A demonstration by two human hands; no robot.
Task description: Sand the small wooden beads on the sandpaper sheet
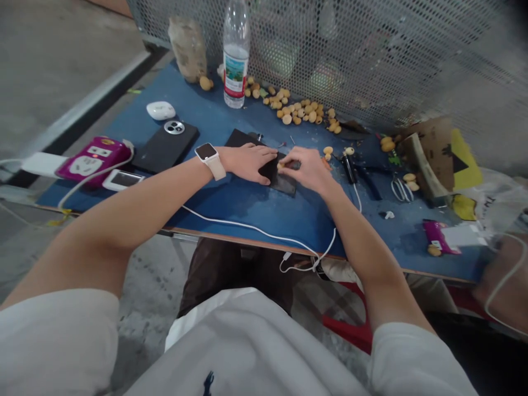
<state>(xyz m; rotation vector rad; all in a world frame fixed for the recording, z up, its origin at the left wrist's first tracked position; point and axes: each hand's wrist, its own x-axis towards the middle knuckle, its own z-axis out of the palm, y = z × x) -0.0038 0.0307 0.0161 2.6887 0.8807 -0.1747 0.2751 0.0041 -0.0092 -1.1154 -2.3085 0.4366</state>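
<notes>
My left hand (pixel 247 163) lies over a flat black rectangular slab (pixel 247 138), perhaps a phone or a case, with its fingers curled across the slab and pressing it to the table. My right hand (pixel 307 170) pinches a small tan round fruit or nut (pixel 280 165) between its fingertips, just above the slab's right part. A small dark piece (pixel 293 164) sits right beside those fingertips. Many similar tan pieces (pixel 297 110) lie scattered on the blue table (pixel 247 212) beyond my hands.
A water bottle (pixel 236 55), a black phone (pixel 167 146), white earbud case (pixel 160 110), magenta power device (pixel 94 160), pliers (pixel 367 179) and scissors (pixel 401 190) lie on the table. A white cable (pixel 264 234) crosses its front. Metal mesh (pixel 371 55) stands behind. Another person's hand (pixel 503 269) shows blurred at right.
</notes>
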